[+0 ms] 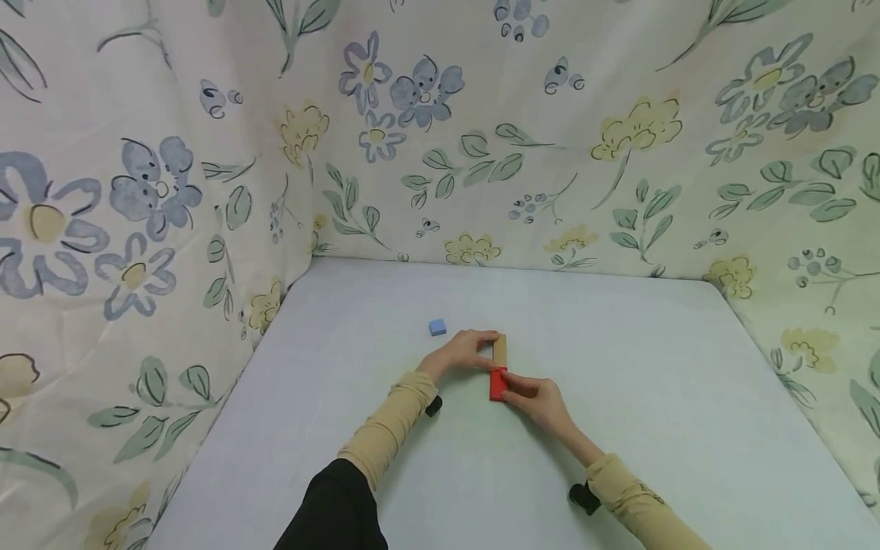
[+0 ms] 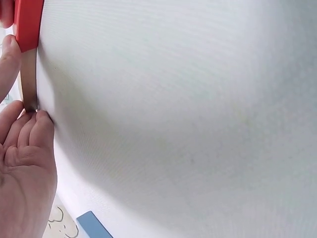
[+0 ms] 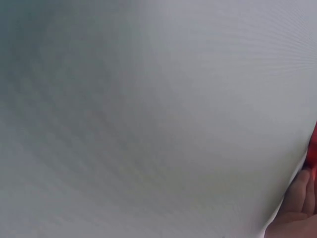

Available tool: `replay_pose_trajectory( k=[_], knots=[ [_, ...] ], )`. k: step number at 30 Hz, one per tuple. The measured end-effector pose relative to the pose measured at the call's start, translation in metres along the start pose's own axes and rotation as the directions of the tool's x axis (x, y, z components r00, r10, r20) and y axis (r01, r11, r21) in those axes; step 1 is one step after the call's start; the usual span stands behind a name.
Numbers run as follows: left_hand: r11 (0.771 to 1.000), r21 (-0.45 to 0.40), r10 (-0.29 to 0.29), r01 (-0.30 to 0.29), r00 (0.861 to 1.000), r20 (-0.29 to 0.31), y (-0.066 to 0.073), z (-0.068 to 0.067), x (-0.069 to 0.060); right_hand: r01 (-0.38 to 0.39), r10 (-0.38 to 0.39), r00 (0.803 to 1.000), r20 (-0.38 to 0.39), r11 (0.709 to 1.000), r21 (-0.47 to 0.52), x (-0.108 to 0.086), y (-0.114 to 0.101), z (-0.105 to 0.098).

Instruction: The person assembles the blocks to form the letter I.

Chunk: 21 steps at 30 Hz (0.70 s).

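Observation:
On the white table, a tan wooden block and a red block lie end to end in one line. My left hand holds the tan block from its left side, fingers at the far end and thumb near the joint with the red one. In the left wrist view those fingertips meet the end of the tan block. My right hand pinches the red block from the right. Only a sliver of the red block shows in the right wrist view.
A small blue block lies beyond my left wrist, left of the tan block. Flower-patterned cloth hangs behind the table and along both sides. Black wrist devices sit under both forearms.

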<state>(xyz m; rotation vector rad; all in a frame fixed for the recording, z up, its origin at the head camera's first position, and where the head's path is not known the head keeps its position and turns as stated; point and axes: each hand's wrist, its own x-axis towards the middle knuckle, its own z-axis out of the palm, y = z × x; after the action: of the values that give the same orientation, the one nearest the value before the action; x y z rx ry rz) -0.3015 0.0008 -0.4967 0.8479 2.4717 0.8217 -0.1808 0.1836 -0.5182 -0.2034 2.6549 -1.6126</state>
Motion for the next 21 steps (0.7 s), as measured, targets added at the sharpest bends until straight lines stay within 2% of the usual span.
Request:
replay_pose_trajectory(
  k=[3,5,13,14,21],
  knots=[
    [1.000,0.000,-0.007,0.007,1.000,0.000,0.000,-0.001,0.000,-0.007,0.006,1.000,0.017,1.000,0.002,0.002,-0.001,-0.001],
    [1.000,0.002,-0.006,0.006,1.000,-0.002,-0.001,-0.001,0.000,-0.021,0.021,0.999,0.024,1.000,0.007,0.006,0.008,-0.001],
    [1.000,0.018,0.015,-0.015,1.000,-0.012,0.000,-0.002,0.001,-0.034,0.033,0.999,0.043,0.999,0.014,0.009,0.003,-0.006],
    [1.000,0.020,0.014,-0.014,1.000,-0.012,0.000,-0.002,0.001,-0.039,0.038,0.999,0.036,0.999,0.022,0.010,0.002,-0.006],
    [0.999,0.038,0.012,-0.011,1.000,-0.020,0.000,0.000,0.002,0.059,-0.057,0.995,-0.078,0.998,0.016,0.016,0.004,-0.001]
  ],
)
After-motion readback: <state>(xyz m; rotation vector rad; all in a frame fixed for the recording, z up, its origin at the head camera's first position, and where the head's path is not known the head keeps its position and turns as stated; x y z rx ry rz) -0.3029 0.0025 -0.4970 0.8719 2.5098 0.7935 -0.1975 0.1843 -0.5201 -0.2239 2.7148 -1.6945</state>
